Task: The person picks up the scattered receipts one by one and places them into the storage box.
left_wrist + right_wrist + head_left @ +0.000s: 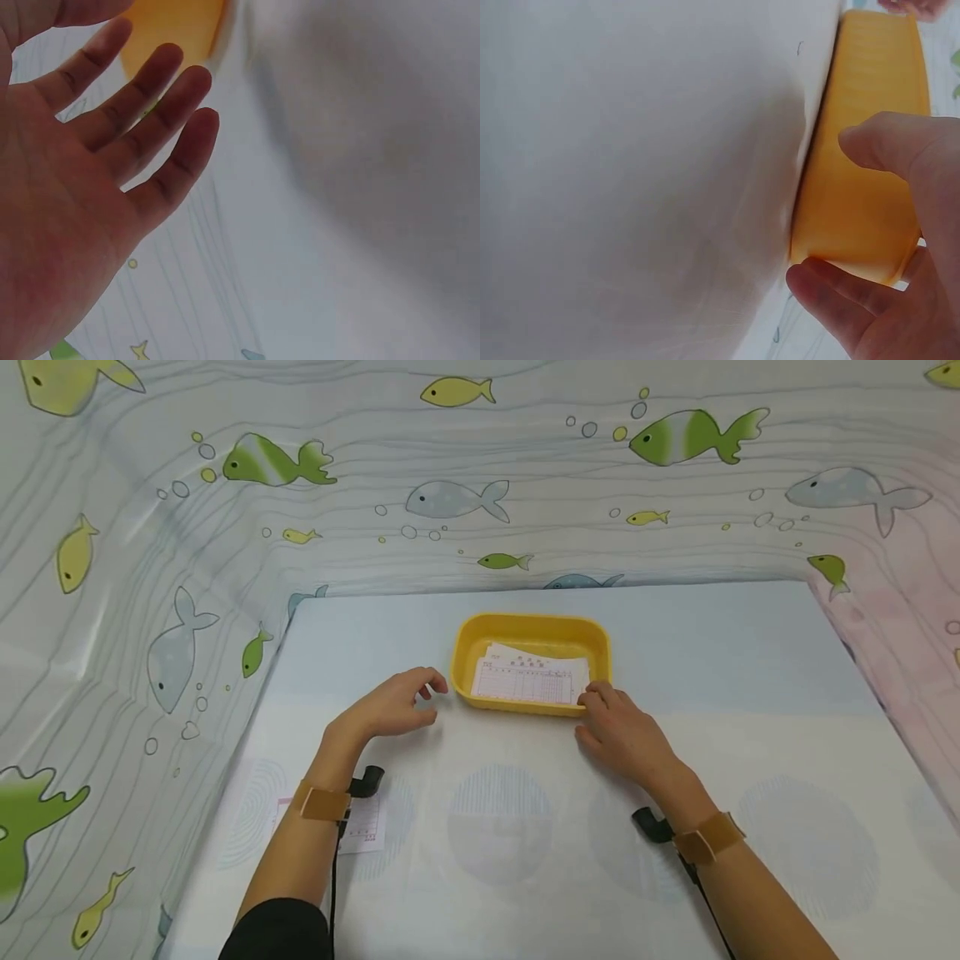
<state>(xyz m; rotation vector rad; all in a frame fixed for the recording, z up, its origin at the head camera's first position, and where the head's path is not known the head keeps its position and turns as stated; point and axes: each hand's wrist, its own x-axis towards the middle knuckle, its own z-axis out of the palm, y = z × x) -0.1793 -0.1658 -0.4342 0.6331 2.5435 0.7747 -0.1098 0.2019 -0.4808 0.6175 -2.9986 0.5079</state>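
Note:
A yellow plastic tray (530, 625) stands toward the back of the table, with printed paper slips (528, 681) lying in it, slightly fanned. My left hand (397, 702) is just left of the tray, empty, its fingers spread and loosely bent; the left wrist view shows its palm (75, 202) bare. At the tray's front right corner is my right hand (626, 731). Its fingertips (810, 281) rest along the tray's right end, and the thumb (874, 142) lies in front of the long front wall (855, 195). Part of the right fingers is hidden behind the tray in the right wrist view.
Another printed slip (367, 827) lies on the white table (510, 902) at the front left, partly under the left forearm. Fish-patterned sheeting (360, 543) rises behind and beside the table. Each wrist wears a brown strap with a small black camera (651, 825) and a cable.

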